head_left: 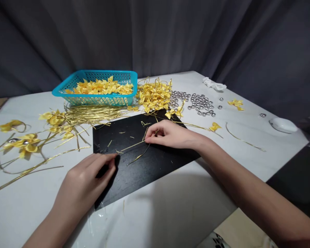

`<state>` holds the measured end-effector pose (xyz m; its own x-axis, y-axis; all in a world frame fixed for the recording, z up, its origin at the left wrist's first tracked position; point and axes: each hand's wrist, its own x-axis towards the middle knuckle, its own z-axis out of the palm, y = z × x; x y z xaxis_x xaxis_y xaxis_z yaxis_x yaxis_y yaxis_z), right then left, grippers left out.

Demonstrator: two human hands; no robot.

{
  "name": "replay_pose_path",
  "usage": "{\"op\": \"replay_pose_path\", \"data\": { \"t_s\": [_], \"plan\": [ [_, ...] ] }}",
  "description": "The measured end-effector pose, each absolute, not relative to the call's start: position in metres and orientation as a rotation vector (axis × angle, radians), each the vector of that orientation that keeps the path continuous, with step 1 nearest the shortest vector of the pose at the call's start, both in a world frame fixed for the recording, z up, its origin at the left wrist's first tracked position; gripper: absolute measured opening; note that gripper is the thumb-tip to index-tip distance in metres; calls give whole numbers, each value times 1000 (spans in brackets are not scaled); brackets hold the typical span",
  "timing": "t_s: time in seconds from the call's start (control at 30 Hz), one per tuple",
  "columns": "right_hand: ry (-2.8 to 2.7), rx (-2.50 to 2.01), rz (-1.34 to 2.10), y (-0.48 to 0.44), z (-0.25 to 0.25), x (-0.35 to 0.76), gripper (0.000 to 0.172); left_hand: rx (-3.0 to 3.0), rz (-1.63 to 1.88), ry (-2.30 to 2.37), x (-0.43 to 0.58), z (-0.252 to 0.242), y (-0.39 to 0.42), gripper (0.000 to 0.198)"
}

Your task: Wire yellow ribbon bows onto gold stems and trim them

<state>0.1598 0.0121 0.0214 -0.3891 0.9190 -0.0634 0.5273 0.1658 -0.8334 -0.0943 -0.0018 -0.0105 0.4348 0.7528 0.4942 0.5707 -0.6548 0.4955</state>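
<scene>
A thin gold wire tie [132, 146] stretches between my two hands above a black mat [142, 172]. My left hand [85, 175], at the mat's left edge, has thumb and forefinger pinched at the strand's left end. Closed around the other end are the fingertips of my right hand [165, 133], over the middle of the mat. Another gold strand [138, 157] hangs below the right fingers. Short gold snippets [110, 143] are scattered on the mat. Whatever else sits inside the right fingers is hidden.
A blue basket [95, 100] holds yellow ribbon flowers. In front lies a bundle of gold ties [93, 114]. Beside it are a pile of yellow flowers [155, 94] and silver beads [201, 103]. Finished-looking flower pieces [26, 144] lie left; a white dish [284, 125] stands right.
</scene>
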Motion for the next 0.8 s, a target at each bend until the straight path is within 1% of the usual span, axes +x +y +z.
{"op": "replay_pose_path", "data": {
  "t_s": [0.1, 0.2, 0.43, 0.5, 0.63, 0.7, 0.8],
  "plan": [
    [-1996, -1357, 1104, 16, 16, 164, 9, 2614, 997, 1185, -95, -10, -2, 21],
    [-1990, -1378, 1077, 18, 13, 165, 7, 2748, 958, 1341, -96, -8, -4, 22],
    [-2008, -1405, 1008, 18, 14, 164, 10, 2770, 959, 1492, -95, -6, -4, 19],
    [-2061, -1419, 898, 18, 13, 163, 11, 2778, 957, 1485, -95, -7, -3, 16],
    [-2179, -1351, 570, 18, 8, 162, 11, 2754, 942, 1499, -97, -5, -4, 15],
    [-2208, -1290, 452, 18, 7, 163, 10, 2765, 790, 1548, -97, 0, -6, 19],
    [-2239, -1207, 342, 16, 7, 163, 9, 2808, 450, 1620, -97, 9, -9, 26]
  ]
}}
